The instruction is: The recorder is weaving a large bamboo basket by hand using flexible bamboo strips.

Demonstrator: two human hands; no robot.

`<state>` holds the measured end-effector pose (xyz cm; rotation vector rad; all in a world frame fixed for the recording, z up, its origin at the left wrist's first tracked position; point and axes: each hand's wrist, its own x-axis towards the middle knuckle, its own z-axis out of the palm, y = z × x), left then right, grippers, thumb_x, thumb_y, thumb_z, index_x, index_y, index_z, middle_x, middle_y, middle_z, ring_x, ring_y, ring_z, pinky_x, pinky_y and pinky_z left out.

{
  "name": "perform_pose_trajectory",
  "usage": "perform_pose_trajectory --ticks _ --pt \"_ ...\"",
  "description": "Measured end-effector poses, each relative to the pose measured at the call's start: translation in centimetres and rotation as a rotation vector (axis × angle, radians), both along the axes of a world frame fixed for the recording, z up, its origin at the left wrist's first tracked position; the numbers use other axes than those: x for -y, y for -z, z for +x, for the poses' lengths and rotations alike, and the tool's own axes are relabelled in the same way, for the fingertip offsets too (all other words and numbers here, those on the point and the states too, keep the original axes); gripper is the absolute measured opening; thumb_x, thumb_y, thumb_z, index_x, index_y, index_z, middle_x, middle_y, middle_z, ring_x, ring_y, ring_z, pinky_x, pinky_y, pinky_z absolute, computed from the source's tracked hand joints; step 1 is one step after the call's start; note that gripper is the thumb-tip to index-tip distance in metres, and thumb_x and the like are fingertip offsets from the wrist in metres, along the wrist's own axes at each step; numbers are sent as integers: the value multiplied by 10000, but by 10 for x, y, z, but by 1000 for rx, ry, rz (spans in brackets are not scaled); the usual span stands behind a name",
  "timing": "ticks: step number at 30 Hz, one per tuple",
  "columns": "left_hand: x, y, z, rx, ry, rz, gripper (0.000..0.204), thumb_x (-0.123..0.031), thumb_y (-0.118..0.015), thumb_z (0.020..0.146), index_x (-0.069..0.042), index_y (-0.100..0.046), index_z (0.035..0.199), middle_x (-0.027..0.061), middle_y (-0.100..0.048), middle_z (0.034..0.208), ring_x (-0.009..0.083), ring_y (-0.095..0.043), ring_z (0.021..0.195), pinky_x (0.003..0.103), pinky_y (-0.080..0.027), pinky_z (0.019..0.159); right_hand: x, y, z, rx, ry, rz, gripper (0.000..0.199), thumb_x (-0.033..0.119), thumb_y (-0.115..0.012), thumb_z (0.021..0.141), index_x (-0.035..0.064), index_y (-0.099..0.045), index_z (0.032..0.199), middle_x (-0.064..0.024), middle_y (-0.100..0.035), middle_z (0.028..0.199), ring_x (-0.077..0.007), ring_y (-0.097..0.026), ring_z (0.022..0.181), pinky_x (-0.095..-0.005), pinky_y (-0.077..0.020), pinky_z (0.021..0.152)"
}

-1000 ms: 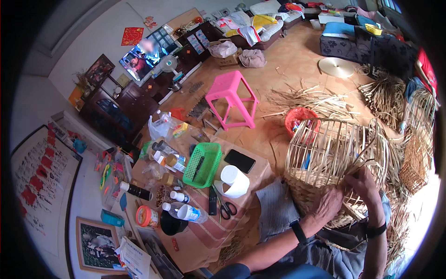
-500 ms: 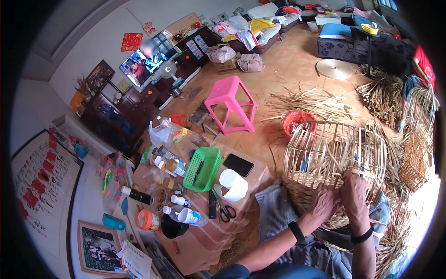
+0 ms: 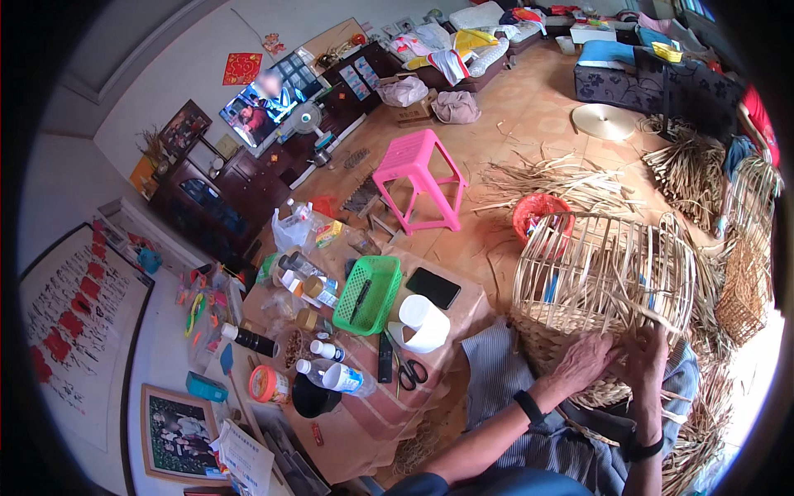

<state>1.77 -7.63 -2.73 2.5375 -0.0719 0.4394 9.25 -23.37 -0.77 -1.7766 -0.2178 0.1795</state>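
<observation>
A half-woven basket (image 3: 538, 341) of flat straw strips lies in my lap on a grey striped cloth (image 3: 488, 372). Its lower part is tightly woven, while long bare ribs (image 3: 571, 256) stand apart above it. My left hand (image 3: 583, 362) presses on the woven wall with its fingers bent together at the weaving edge. Close beside it, my right hand (image 3: 645, 360) is closed on a pale straw strip (image 3: 649, 312) that bends over among the ribs. The fingertips of both hands are partly hidden against the basket. Each wrist wears a black band.
A low table at left holds a green plastic basket (image 3: 369, 293), phone (image 3: 433, 288), paper roll (image 3: 420, 322), scissors (image 3: 411, 374) and several bottles. Beyond are a pink stool (image 3: 419, 178), a red basket (image 3: 542, 217) and loose straw (image 3: 562, 183). Someone in red sits far right, beside another woven basket (image 3: 744, 289).
My right hand has moved slightly down and right, and a pale strip now shows bent above it. My left hand stays at the weaving edge. The whole view has shifted a little.
</observation>
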Motion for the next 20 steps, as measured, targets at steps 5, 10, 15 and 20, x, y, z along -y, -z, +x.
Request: perform_pose_trajectory --ticks 5,10,15,20 --pt "-2 -8 -2 66 -15 -54 378 -388 -633 1108 -54 -565 945 187 -654 795 412 -690 820 520 -530 796 22 23 -22 -122 -5 562 285 7 -763 1013 25 -634 1267 -98 -765 944 -74 -591 541 -202 -447 462" --pt "2 -17 -4 172 -78 -38 313 -335 -653 1097 -56 -604 964 163 -661 794 391 -682 797 501 -533 798 21 16 8 -381 41 839 193 17 -711 1055 31 -649 1237 -72 -747 871 -72 -553 520 -201 -411 458" --pt "4 -16 3 207 -146 -65 264 -247 -664 1069 -73 -641 872 137 -648 752 349 -677 754 474 -532 755 32 7 -14 -326 -99 678 203 84 -772 1041 55 -623 1175 27 -646 801 -37 -503 569 -184 -376 505" --pt "15 -5 -2 235 -187 -67 285 -213 -676 1045 -72 -630 800 124 -618 718 354 -664 710 484 -537 717 48 18 -65 -397 -143 675 391 164 -840 1007 58 -557 1256 61 -631 810 -26 -491 578 -199 -355 475"
